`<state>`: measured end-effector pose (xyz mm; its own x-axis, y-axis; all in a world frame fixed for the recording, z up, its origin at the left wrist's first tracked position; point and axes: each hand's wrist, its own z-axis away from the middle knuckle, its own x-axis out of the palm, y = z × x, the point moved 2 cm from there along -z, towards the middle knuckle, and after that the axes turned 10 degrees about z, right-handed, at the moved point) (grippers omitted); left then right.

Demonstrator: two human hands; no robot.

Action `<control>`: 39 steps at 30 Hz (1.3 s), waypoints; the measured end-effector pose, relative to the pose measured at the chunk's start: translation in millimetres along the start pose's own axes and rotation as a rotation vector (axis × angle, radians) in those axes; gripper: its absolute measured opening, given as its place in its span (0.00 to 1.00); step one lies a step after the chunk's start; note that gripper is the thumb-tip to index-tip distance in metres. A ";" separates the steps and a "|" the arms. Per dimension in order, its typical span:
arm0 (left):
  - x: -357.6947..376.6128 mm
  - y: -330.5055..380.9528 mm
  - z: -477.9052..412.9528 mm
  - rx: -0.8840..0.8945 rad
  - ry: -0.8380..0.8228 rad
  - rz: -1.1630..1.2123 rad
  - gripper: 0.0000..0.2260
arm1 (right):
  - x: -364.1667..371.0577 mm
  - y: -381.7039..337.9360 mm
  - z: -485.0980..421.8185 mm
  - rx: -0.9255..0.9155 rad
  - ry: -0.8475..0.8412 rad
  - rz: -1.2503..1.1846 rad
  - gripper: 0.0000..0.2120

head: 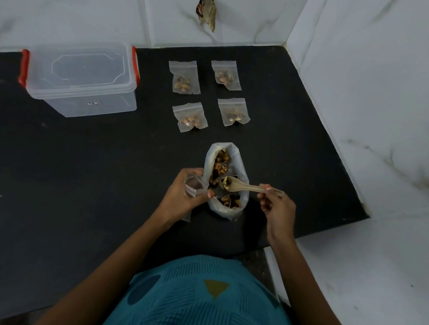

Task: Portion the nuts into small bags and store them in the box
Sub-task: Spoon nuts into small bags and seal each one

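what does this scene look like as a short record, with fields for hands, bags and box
left hand: holds a small bag open; it looks empty
right hand: pinches the spoon handle
spoon load: nuts, over the big nut bag
filled small bags: four, in two rows beyond the big nut bag
box: clear, lid on, red clips, no bags seen inside
counter: black

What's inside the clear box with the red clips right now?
Nothing shows through the clear box: its lid is on, and no bags appear inside. The four filled small bags lie on the counter beside it. The spot behind its front label is covered.
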<state>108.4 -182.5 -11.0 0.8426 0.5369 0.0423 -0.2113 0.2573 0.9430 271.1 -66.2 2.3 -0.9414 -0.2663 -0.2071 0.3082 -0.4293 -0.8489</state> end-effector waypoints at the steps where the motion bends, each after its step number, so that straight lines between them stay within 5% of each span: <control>1: -0.1 0.0 0.2 0.006 -0.001 -0.012 0.22 | -0.9 -0.8 0.7 0.007 -0.003 -0.014 0.10; 12: 8.3 17.9 -1.7 0.214 0.010 -0.140 0.25 | -5.8 -51.5 38.5 -0.110 -0.157 -0.177 0.10; 20: 22.2 39.6 2.5 0.321 -0.007 -0.028 0.24 | 11.9 -72.4 69.0 -0.886 -0.133 0.401 0.05; 24: 25.0 48.9 9.3 0.385 0.007 0.039 0.22 | 21.5 -68.4 76.6 -1.155 -0.175 0.625 0.11; 30: 22.4 41.5 9.1 0.389 -0.060 -0.005 0.19 | 28.4 -70.1 72.7 -1.218 -0.255 0.804 0.12; 39: 19.5 45.7 5.5 0.430 -0.009 -0.003 0.26 | 7.4 -87.0 71.5 -1.250 -0.150 0.541 0.09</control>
<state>117.9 -164.7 34.7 0.8474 0.5295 0.0401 0.0154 -0.1000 0.9949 247.1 -92.6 109.4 -0.6959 -0.2743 -0.6637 0.2259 0.7937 -0.5649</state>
